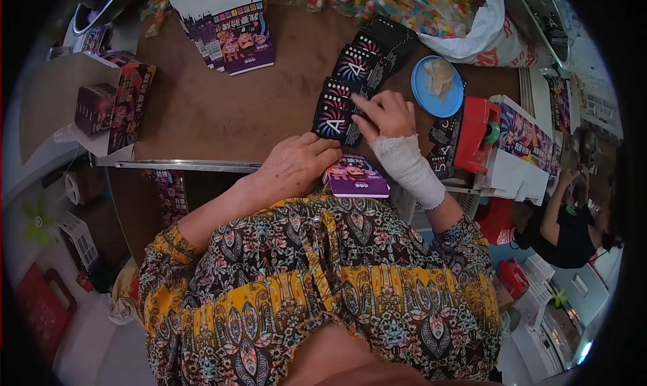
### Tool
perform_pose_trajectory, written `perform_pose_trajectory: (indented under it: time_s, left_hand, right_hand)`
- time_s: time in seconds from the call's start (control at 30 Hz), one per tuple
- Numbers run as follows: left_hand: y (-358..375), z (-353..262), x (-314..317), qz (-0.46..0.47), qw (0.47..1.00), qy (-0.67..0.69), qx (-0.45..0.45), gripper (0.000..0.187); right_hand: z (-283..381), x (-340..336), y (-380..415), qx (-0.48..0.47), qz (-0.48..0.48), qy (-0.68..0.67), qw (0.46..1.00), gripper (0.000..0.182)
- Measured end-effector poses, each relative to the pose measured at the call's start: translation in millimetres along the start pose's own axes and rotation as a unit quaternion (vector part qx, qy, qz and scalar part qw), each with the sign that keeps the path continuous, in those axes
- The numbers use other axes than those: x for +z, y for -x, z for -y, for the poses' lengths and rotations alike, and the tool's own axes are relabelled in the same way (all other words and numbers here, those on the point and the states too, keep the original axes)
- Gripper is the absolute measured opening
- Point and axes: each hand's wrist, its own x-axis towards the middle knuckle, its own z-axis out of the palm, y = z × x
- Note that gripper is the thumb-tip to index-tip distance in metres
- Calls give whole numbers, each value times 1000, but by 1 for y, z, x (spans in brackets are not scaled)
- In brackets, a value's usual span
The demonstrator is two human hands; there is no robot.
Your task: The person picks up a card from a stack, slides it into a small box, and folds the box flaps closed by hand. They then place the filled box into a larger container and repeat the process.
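Observation:
Near the table's front edge, my left hand (306,158) has its fingers bent together at the top left corner of a purple printed card box (357,177). The box sits between the table edge and my body. Above it, several black card packs (333,120) marked "A" and "4" lie in an overlapping row. My right hand (391,116), with a white gauze-like wrap (412,167) on the wrist, reaches over the nearest pack. Its index finger is stretched out and touches the pack's right side. The thumb is apart from it, with nothing between them.
Flattened purple boxes (246,39) lie at the back left, and an open carton (128,109) stands left. A blue lid (421,99), a red tape dispenser (475,133) and a white box of cards (519,173) are at right. Bags of colourful pieces (397,5) line the back. Another person (559,227) is at right.

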Motion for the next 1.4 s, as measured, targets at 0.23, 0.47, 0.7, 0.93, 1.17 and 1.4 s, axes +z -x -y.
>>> perform_pose_trajectory:
  time_s: [0.23,0.47,0.7,0.93,1.17,1.4]
  left_hand:
    - [0,-1,1,-20,1000,-12,5,40]
    - [1,0,4,-19,1000,-12,3,41]
    - [3,0,5,-24,1000,-19,-1,41]
    - [3,-1,2,-17,1000,-9,-12,40]
    - [5,1,6,4,1000,3,-22,38]
    - [4,2,5,-43,999,-12,5,37]
  right_hand:
    - [2,5,9,-12,13,52,998,41]
    - [3,7,8,10,9,-46,999,37]
    - [11,5,-4,52,41,-28,997,39]
    - [4,0,-11,138,118,-106,978,27]
    - [24,-7,-3,199,199,-342,897,18]
    - [15,-15,-4,243,181,-315,900,17]
